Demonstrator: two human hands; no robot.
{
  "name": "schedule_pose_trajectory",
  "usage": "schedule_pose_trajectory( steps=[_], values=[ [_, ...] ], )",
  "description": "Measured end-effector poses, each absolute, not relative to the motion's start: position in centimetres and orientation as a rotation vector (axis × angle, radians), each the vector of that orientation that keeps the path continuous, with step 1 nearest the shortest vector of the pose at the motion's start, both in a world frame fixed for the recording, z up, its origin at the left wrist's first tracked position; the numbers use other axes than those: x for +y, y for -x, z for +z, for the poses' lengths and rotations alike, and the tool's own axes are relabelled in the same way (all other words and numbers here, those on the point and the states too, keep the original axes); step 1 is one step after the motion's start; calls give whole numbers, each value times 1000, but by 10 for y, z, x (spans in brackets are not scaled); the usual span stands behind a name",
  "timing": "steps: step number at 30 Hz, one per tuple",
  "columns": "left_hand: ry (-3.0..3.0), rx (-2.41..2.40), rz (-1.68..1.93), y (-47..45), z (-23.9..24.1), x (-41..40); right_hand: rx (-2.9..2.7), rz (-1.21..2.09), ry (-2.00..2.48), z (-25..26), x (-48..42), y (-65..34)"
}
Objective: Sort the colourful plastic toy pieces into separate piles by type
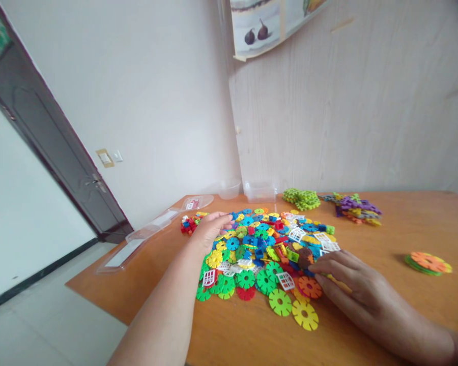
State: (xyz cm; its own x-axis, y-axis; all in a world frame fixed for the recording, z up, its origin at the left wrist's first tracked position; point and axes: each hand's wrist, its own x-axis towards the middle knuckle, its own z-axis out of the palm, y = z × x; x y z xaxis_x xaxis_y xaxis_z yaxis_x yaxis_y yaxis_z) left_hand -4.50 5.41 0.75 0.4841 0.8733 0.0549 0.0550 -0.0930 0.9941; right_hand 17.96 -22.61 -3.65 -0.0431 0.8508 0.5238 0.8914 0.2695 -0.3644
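Observation:
A heap of colourful plastic building pieces [248, 241] is spread over the wooden table. Over its left edge reaches my left hand [212, 229], with its fingers stretched toward blue and yellow slotted discs. Nothing shows between them. My right hand [353, 284] lies at the heap's right edge, palm down. Its thumb and forefinger come together beside a brown slotted disc [305, 258]; whatever they pinch is hidden. Just below these fingertips lie an orange disc [309, 287] and a yellow disc [305, 313]. White lattice pieces [286, 280] and blue bricks are mixed in.
On the table [404, 229], a stack of orange and green discs [429, 263] stands at right. Green interlocking pieces [301, 198] and purple ones [359, 207] lie behind. Clear containers [260, 192] stand by the wall, and clear lids [125, 251] line the left edge.

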Motion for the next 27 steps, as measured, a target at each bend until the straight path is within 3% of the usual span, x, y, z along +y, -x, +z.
schedule_pose_trajectory(
  steps=[12,27],
  values=[
    [-1019,1411,1634,114,4,131,-1874,-89,1590,-35,-228,-178],
    [-1006,1556,1466,120,-23,155,-1869,-88,1606,-34,-228,-179]
  ],
)
